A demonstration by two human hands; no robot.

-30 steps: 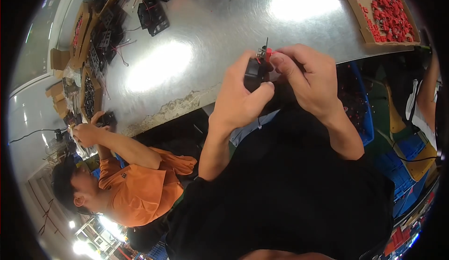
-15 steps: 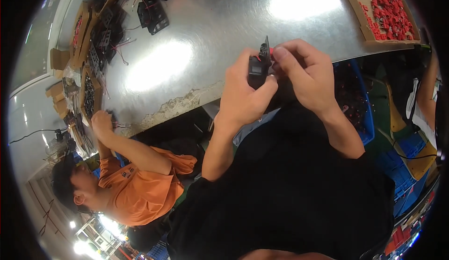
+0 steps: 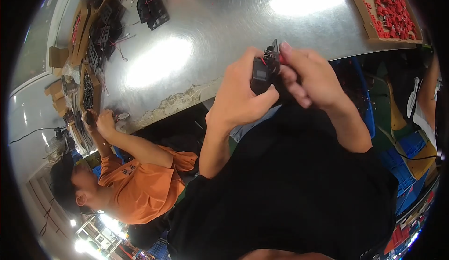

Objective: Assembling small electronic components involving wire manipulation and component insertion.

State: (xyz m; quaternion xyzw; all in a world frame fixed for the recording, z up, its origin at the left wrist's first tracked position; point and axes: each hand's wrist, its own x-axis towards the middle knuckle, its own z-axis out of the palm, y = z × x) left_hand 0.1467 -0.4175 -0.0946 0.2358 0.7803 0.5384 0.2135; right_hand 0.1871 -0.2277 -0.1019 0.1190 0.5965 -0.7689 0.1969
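My left hand (image 3: 241,94) is wrapped round a black plastic housing (image 3: 260,73) with a thin flat plate on its right side and a short red wire at its top. The housing is held upright just past the table's front edge. On the plate's right face my right hand (image 3: 320,80) presses a small red plastic part (image 3: 282,59) between thumb and curled fingers. Most of that part is hidden by the fingers, and I cannot tell whether it is seated in the plate.
A cardboard tray (image 3: 369,28) of loose red parts lies at the far right of the metal table (image 3: 220,35). More black housings (image 3: 152,12) with wires lie at the far left. At the left a co-worker in an orange shirt (image 3: 140,190) handles something. A blue crate (image 3: 367,98) stands below right.
The housing has tilted and shifted slightly right in my left hand. My right hand has turned, its thumb moving up along the plate. The co-worker's hands have moved, and a dark item now shows there.
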